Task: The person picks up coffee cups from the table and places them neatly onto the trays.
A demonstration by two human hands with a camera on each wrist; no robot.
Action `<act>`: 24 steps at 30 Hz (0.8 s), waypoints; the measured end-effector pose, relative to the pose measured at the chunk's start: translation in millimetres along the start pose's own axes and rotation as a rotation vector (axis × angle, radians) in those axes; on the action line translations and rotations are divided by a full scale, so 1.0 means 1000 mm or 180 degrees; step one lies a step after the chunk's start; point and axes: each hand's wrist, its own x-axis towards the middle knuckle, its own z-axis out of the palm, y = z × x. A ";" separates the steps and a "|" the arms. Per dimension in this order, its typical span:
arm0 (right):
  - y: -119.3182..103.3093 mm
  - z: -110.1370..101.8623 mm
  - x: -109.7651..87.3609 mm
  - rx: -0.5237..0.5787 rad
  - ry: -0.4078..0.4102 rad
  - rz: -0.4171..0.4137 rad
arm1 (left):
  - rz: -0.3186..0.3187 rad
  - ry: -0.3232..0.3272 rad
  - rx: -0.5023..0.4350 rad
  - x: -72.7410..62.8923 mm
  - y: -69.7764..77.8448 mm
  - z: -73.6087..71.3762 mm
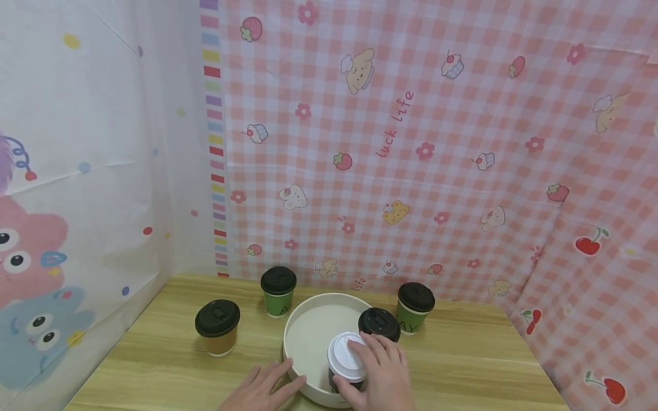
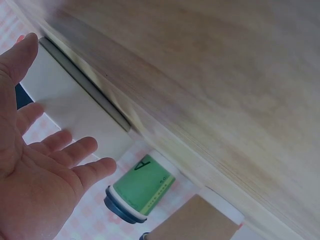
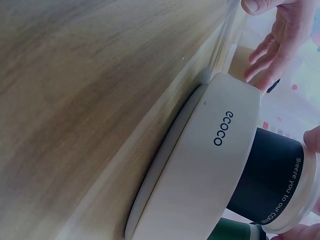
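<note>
My right hand [image 1: 382, 374] grips a black paper coffee cup [image 3: 267, 175] by its white lid [image 1: 346, 357], thumb on the near side and fingers over the far side. This cup stands within the rim of a round cream tray [image 1: 313, 331], at the side nearest me. With its fingers spread, my left hand [image 1: 264, 391] rests at the tray's left front rim and holds nothing. Just past my right fingers is a black-lidded cup [image 1: 379, 323], its body mostly hidden by the hand. In the right wrist view, "ecoco" shows on the tray's wall.
On the wooden table [image 1: 457, 365], a brown cup [image 1: 218, 328] with a black lid stands left of the tray. Green cups with black lids stand behind it, one at the back left [image 1: 279, 294] and another at the back right [image 1: 413, 308]. Patterned cloths [image 1: 437, 125] hang around the table.
</note>
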 end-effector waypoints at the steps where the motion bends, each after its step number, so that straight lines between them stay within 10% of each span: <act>1: 0.000 0.000 0.000 0.0004 0.0010 -0.0011 | 0.0006 0.0001 0.0002 0.000 0.000 0.000; 24: -0.003 -0.003 0.001 -0.0153 -0.0060 0.0089 | -0.0060 0.0028 -0.0018 0.000 0.001 0.003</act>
